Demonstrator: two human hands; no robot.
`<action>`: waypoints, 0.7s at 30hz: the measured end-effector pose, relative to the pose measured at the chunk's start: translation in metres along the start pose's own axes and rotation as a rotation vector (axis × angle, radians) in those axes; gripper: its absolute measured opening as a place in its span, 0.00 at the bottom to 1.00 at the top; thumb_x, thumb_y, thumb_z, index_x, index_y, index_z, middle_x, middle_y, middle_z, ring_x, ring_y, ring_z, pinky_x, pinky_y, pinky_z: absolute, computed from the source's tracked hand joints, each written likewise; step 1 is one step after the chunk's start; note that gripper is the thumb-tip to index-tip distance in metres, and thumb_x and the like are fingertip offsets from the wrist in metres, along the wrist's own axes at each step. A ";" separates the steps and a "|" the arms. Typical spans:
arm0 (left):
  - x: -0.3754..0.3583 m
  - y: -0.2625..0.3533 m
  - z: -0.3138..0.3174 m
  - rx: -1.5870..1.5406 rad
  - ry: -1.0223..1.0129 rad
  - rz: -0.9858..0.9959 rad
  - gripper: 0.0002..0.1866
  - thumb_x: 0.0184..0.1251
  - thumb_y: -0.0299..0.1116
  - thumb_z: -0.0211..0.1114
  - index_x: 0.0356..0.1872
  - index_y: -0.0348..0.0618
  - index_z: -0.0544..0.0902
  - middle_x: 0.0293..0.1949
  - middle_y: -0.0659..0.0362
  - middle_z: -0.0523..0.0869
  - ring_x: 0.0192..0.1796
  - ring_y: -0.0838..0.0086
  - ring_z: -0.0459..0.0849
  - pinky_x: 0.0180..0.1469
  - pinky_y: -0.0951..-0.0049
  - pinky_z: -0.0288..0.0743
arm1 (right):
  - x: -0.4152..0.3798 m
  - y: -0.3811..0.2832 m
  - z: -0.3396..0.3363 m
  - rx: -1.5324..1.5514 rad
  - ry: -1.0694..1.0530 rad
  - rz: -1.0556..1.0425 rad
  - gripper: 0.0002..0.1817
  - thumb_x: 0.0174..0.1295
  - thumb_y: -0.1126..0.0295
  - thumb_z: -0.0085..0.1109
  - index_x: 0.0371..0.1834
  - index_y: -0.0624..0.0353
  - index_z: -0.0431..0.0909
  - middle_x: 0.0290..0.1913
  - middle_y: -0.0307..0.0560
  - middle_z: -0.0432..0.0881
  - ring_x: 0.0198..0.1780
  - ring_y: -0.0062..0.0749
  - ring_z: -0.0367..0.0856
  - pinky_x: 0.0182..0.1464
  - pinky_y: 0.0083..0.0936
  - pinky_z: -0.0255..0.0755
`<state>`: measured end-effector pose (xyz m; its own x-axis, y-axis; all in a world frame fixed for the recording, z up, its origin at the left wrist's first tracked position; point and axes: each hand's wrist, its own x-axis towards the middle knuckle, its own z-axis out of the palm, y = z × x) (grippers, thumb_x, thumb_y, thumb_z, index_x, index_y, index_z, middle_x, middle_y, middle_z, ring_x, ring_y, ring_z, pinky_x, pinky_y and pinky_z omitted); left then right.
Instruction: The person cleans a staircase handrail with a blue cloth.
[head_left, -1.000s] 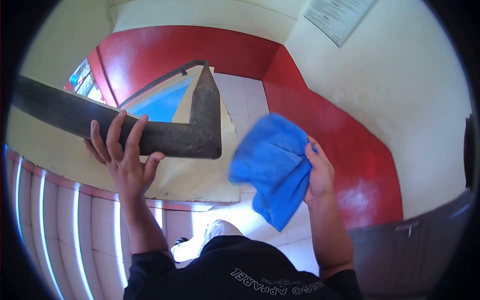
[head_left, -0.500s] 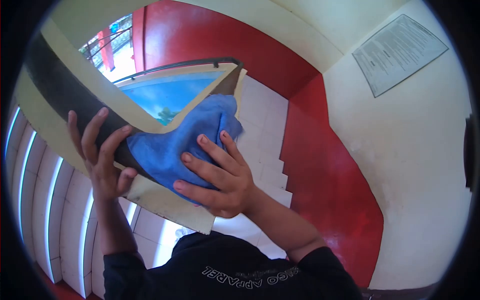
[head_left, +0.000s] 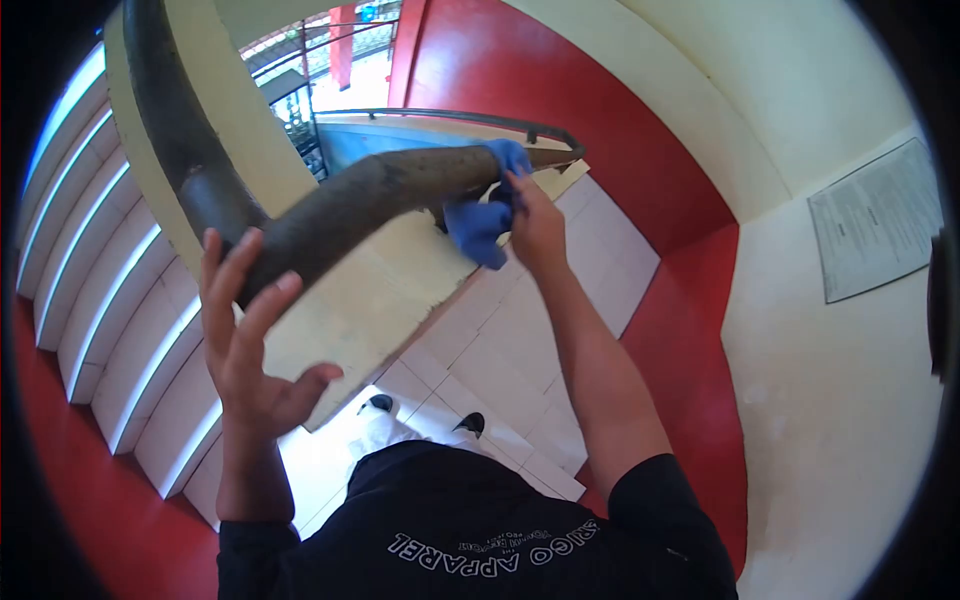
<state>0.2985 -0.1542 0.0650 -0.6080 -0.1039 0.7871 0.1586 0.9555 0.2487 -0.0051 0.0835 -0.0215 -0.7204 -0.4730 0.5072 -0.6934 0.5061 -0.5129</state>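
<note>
Gripping a blue cloth (head_left: 475, 228): the right hand (head_left: 535, 225), fingers closed on the bunched fabric. Cloth placed at the farther stretch of a thick, dark handrail (head_left: 340, 210), lapped over its top, one loose fold hanging below. Left hand (head_left: 255, 370): fingers spread, thumb well apart from them, nothing grasped; located at the handrail's near corner, fingertips overlapping it in view, contact impossible to confirm. Handrail: one continuous bend, running from upper left to that corner, then away past the cloth. Beneath it, a cream low wall (head_left: 340, 320), edge chipped. To the left, pale steps (head_left: 110, 300). Below, light floor tiles (head_left: 500, 370) and two dark shoes (head_left: 377, 403). To the right, a red wall band (head_left: 690, 420) and a printed notice (head_left: 868, 225), text illegible. Wearer's garment: black shirt (head_left: 460, 540), white lettering.
</note>
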 end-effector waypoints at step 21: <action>0.053 -0.003 0.017 -0.084 0.114 -0.210 0.30 0.75 0.65 0.43 0.41 0.48 0.81 0.38 0.55 0.87 0.59 0.49 0.78 0.74 0.38 0.51 | 0.086 -0.033 0.002 0.359 -0.274 -0.529 0.18 0.67 0.62 0.57 0.56 0.59 0.81 0.53 0.58 0.83 0.53 0.57 0.82 0.58 0.41 0.74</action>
<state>0.2528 -0.1576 0.0964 -0.5437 -0.3324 0.7706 0.1052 0.8840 0.4555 -0.0437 0.0245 0.0372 -0.2297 -0.7789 0.5835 -0.8800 -0.0899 -0.4664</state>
